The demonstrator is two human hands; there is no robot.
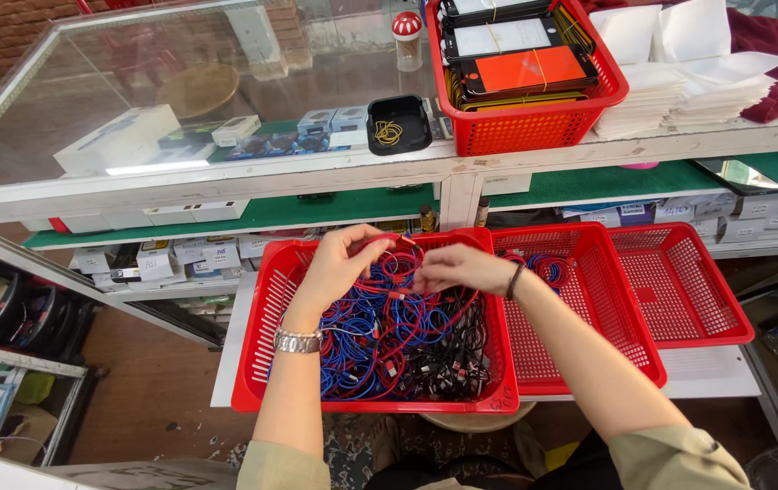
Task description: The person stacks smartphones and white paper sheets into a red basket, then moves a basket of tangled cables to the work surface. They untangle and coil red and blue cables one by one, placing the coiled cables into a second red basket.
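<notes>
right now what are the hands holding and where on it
Both the left hand and the right hand pinch a red cable by its loops, above the tangled cables in the red basket.

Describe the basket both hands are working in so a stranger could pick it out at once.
Below the glass display counter, three red plastic baskets sit in a row on a white surface. The one meant is the leftmost basket, where the left hand and right hand pull at cables. Unlike its neighbours, it is heaped with tangled red, blue and black cables; the middle holds few, the right none.
</notes>
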